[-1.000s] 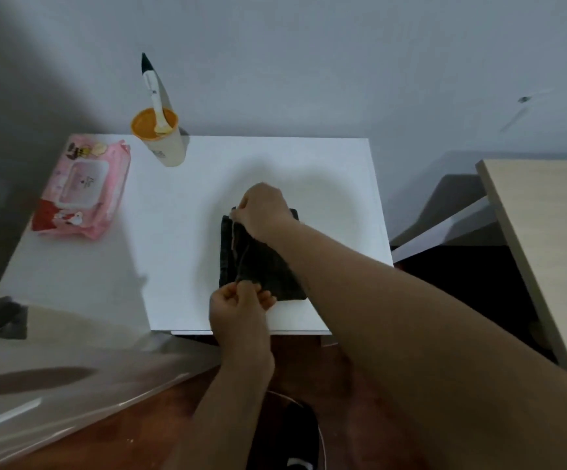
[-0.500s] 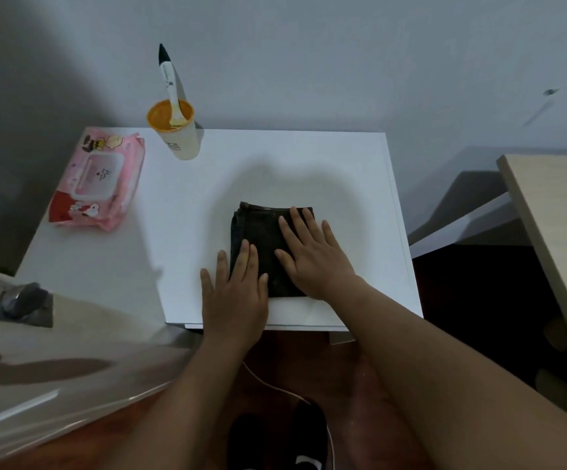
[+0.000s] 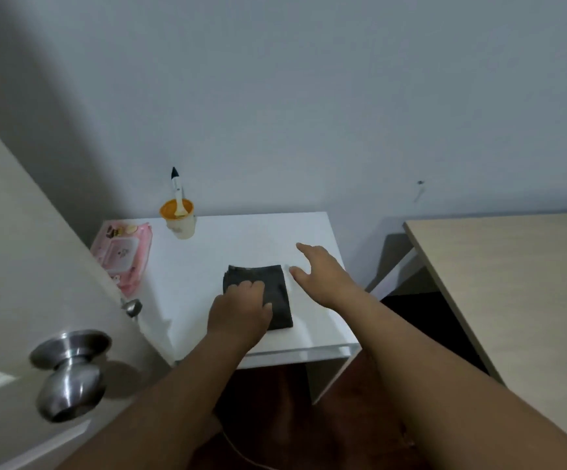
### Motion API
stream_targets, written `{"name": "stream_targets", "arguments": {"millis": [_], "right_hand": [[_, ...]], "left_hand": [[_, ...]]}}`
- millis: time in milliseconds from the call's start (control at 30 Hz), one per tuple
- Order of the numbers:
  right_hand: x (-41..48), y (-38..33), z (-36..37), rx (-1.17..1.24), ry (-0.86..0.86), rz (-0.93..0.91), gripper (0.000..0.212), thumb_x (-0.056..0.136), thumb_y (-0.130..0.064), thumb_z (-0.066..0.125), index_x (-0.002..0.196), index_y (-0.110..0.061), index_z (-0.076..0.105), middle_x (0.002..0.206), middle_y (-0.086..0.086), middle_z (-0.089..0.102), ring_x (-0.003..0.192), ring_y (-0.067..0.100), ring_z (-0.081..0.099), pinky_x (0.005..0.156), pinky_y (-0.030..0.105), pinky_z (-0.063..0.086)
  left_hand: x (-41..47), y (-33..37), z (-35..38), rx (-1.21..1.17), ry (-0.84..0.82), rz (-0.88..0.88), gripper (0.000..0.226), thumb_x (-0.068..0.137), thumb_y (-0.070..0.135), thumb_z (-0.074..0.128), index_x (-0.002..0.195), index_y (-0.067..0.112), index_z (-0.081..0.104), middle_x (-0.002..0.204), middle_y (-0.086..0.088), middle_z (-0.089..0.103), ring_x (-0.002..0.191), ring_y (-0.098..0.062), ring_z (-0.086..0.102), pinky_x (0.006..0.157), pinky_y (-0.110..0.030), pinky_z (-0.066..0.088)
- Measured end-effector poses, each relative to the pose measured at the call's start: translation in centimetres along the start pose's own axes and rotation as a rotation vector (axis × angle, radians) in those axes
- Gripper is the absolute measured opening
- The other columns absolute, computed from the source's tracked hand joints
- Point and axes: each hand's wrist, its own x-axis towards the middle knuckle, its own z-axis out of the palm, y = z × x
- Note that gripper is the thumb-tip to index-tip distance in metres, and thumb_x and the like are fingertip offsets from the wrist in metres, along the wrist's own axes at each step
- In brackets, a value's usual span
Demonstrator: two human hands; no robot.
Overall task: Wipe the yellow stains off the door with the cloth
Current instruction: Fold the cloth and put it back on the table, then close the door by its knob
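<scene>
Dark grey folded cloth [image 3: 258, 295] lying flat near the front middle of a small white desk [image 3: 234, 245], squared into a compact pad, probably so as to sit neatly in the palm for wiping. Left hand [image 3: 241, 312] resting palm-down on the cloth's near left part, fingers [image 3: 246, 286] curled and pressed together against the fabric; whether pinning it or gathering it for a lift cannot be told. Right hand [image 3: 322, 278] clear of the cloth, just beside its right edge and hovering over bare desk, fingers [image 3: 304, 247] spread and loose, holding nothing.

At far left, pale painted door [image 3: 14, 239] swung close to the desk's left side, round brushed-steel knob [image 3: 68, 374] nearest the camera, a second small knob [image 3: 132, 307] showing past the door's edge. No yellow stains visible on the portion in view; likely on a part out of frame or too faint in this dim light.

At the desk's back left, pink flat pack of wet wipes [image 3: 122, 256] partly hidden by the door edge, and just to its right a cream cup with orange contents [image 3: 178, 218], a white brush with a dark tip [image 3: 177, 188] standing in it, perhaps the source of the yellow marks. Light wooden tabletop [image 3: 512, 300] well apart on the right.

Judged stage: wiping not begun; cloth readied on the desk, pick-up and turn toward the door next.
</scene>
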Motion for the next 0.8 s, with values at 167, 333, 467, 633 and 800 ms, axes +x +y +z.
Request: {"name": "stream_targets", "arguments": {"millis": [167,333,467,633,800], "right_hand": [[-2.6,-5.3,-4.7,-0.066,0.043,0.025,0.059,0.099,-0.037,0.045,0.15,-0.018,0.025,0.153,0.007,0.03,0.137,0.027,0.035,0.106,0.04,0.038],[-6.7,-10.3,-5.5,0.009,0.093,-0.041,0.055,0.097,-0.036,0.047,0.146,-0.016,0.032,0.146,0.011,0.04,0.127,0.029,0.047,0.1,0.043,0.044],[-10.6,-13.2,-4.5,0.109,0.078,-0.131,0.055,0.097,-0.034,0.05,0.145,-0.014,0.035,0.144,0.012,0.043,0.125,0.028,0.049,0.1,0.04,0.044],[-14.7,-16.6,-2.1,0.137,-0.017,-0.178,0.057,0.095,-0.034,0.053,0.143,-0.01,0.037,0.138,0.011,0.05,0.118,0.026,0.054,0.096,0.035,0.045],[-16.9,-20.7,1.8,0.117,-0.093,-0.244,0.056,0.095,-0.035,0.053,0.142,-0.009,0.038,0.135,0.009,0.052,0.105,0.022,0.055,0.082,0.028,0.04]], "left_hand": [[-3.4,0.2,-6.7,-0.047,0.157,-0.043,0.036,0.097,0.039,0.042,0.125,0.021,0.055,0.123,0.0,0.06,0.109,-0.023,0.055,0.089,-0.038,0.05],[-9.2,-0.9,-11.2,-0.055,0.301,-0.123,0.04,0.098,0.038,0.04,0.133,0.021,0.049,0.134,0.0,0.055,0.121,-0.024,0.049,0.097,-0.04,0.042],[-14.6,-2.5,-12.9,-0.155,0.356,-0.27,0.041,0.096,0.039,0.045,0.133,0.022,0.052,0.139,-0.001,0.052,0.126,-0.024,0.048,0.094,-0.04,0.043],[-21.7,-6.3,-12.5,-0.246,0.376,-0.41,0.027,0.089,0.032,0.048,0.113,0.025,0.06,0.113,-0.003,0.06,0.109,-0.026,0.055,0.085,-0.038,0.048],[-26.2,-10.8,-11.8,-0.281,0.324,-0.513,0.042,0.091,0.039,0.054,0.129,0.021,0.054,0.133,-0.002,0.056,0.119,-0.024,0.055,0.095,-0.039,0.048]]}}
